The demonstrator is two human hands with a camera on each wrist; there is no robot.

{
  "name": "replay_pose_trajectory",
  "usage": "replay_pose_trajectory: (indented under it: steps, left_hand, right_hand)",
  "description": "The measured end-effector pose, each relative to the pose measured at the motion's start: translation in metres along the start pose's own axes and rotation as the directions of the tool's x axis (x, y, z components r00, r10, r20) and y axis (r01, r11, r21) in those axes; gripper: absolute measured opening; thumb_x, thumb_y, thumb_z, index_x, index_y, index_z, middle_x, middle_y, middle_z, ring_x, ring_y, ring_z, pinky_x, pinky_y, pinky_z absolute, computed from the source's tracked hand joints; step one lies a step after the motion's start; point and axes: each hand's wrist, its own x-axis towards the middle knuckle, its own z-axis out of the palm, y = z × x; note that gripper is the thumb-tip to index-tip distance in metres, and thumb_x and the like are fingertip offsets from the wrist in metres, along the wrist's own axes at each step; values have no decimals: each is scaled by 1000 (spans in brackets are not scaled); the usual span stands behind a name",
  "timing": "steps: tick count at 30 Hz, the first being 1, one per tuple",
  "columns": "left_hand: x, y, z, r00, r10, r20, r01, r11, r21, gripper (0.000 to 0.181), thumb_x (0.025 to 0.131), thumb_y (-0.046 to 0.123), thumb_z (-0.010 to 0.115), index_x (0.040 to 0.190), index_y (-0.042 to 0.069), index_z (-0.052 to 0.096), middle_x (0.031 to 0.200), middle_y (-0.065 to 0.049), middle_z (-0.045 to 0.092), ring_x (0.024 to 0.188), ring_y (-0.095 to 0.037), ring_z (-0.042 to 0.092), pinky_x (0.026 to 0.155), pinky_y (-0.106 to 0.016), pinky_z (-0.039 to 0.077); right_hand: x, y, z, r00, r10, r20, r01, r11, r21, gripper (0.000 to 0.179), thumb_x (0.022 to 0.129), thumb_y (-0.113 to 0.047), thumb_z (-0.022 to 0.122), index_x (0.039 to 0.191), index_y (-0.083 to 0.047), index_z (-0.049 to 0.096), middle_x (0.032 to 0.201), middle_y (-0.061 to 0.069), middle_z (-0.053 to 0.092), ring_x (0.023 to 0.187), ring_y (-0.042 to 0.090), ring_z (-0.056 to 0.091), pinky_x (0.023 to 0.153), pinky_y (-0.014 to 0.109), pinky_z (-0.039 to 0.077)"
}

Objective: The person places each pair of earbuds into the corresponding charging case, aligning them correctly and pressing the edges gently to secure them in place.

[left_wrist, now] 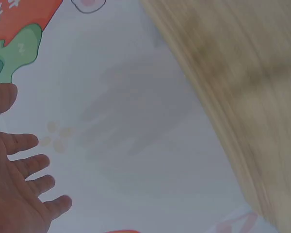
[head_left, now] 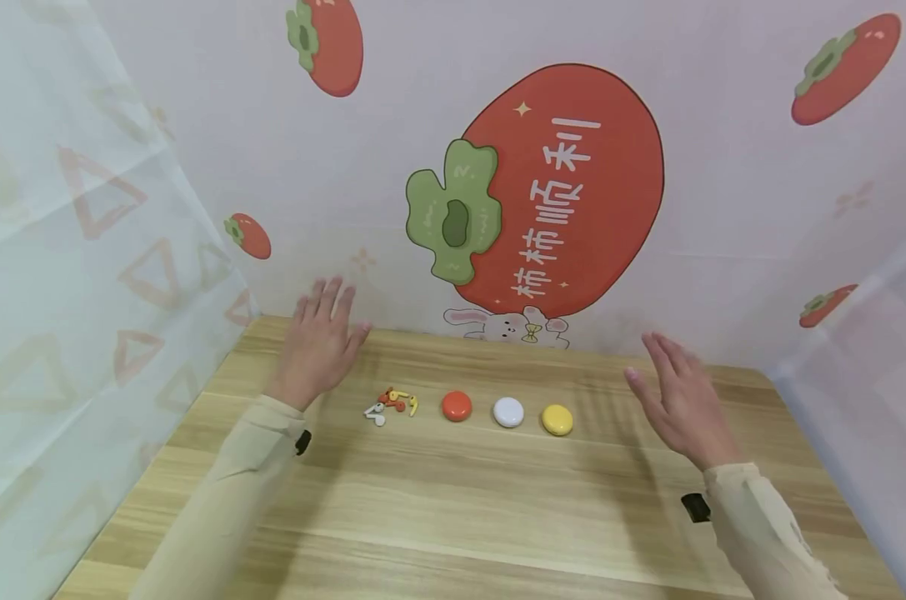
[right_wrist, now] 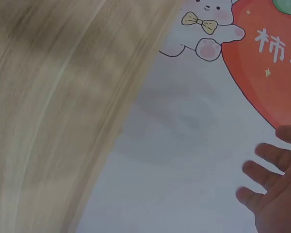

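My left hand (head_left: 317, 346) hovers over the table's far left part, fingers straight and spread, holding nothing. Nearest to it lies a small pile of earbuds (head_left: 400, 406) in red, yellow and white. To the right of the pile stand three round glossy cases in a row: a red case (head_left: 457, 406), a white case (head_left: 508, 412) and a yellow case (head_left: 558, 420). My right hand (head_left: 685, 408) is raised to the right of the yellow case, fingers extended and nothing in it. Both wrist views show bare fingers, the left hand (left_wrist: 19, 179) and the right hand (right_wrist: 276, 184).
The wooden table (head_left: 453, 517) ends at a white back wall (head_left: 392, 292) printed with persimmons and a rabbit. White patterned sheets close off the left side (head_left: 107, 267) and right side (head_left: 865, 392). Dark straps (head_left: 696, 507) show at the wrists.
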Motion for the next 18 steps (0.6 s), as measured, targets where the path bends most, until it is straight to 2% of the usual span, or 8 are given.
replay_pose_trajectory:
  steps: [3,8,13,18]
  left_hand:
    - [-1,5,7,1000,31,-2,-31,1000,-1,59,105,36,52,147,-5,43,152,-28,39,143,-46,32,114,-60,29]
    - [-3,17,20,997,75,21,-74,997,-16,48,101,30,61,134,-4,58,131,-24,58,123,-44,53,100,-57,45]
    - [-4,33,30,992,92,90,-86,994,-64,42,99,28,62,129,-3,63,123,-21,62,115,-40,57,97,-54,48]
    - [-3,48,43,978,132,161,-119,989,-89,39,97,26,65,126,0,65,122,-17,64,114,-37,59,94,-51,50]
  right_hand:
    - [-4,-4,2,999,37,18,-38,999,26,59,107,-37,49,153,-1,39,149,30,42,132,54,39,101,71,30]
    - [-11,-10,4,997,57,54,-59,998,26,54,106,-37,51,145,1,48,132,28,55,116,49,52,88,67,42]
    - [-15,-16,7,997,43,65,-44,999,6,49,104,-33,58,140,0,53,120,24,62,105,44,60,82,62,48]
    - [-17,-21,11,997,26,71,-25,1000,-5,47,102,-29,63,137,0,55,115,21,64,101,41,62,80,59,50]
